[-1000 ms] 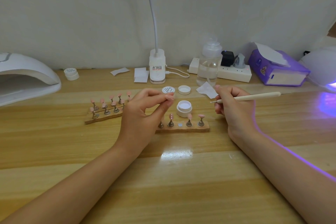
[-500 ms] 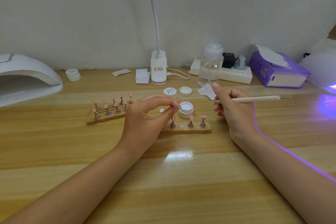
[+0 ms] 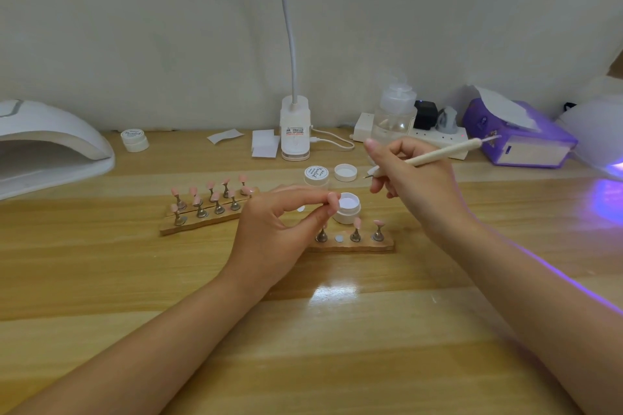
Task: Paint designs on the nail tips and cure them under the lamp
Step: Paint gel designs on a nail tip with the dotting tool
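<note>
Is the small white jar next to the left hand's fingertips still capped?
No. The jar stands open behind the nail stand, and a loose lid lies farther back on the table.

Desk lamp base (image 3: 294, 131): on the bench (image 3: 101, 263), beyond the fingers.
Power strip (image 3: 435, 138): behind the fingers, plugs in it.
Tissue box (image 3: 519, 141): purple (sheet sticking up), far right.

Soft, even light fills the scene, with a white glare patch on the glossy light wooden table (image 3: 337, 300). Violet glow spills from the white domed curing lamp (image 3: 600, 131) at the right edge. Wide-angle bending curves the borders, and the near forearms look slightly soft.
</note>
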Demonstrator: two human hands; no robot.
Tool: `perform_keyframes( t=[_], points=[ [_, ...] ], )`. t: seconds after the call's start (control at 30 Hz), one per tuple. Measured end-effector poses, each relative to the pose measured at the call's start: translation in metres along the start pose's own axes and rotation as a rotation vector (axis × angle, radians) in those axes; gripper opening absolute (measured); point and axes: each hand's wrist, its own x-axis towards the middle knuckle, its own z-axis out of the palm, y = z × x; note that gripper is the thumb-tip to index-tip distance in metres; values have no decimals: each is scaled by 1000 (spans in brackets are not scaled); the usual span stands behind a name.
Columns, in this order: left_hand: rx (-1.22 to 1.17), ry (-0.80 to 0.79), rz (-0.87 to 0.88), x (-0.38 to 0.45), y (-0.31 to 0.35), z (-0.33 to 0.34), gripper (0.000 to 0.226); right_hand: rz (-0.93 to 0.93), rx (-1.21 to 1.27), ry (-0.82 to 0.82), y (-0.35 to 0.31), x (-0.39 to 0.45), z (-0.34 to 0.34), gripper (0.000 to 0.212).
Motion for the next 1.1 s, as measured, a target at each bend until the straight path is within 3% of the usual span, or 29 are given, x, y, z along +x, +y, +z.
perform_keyframes(
  t=[0.2, 0.5, 1.1],
  points=[
    [6, 13, -12, 0, 1, 0, 15, -23, -65, -10, 7, 13, 16, 43],
    [-1, 22, -24, 1, 0, 1, 14, -91, -359, -29, 14, 12, 21, 48],
    [27, 20, -18, 1, -1, 1, 15, -42, -356, -113, 13, 12, 20, 47]
  ],
)
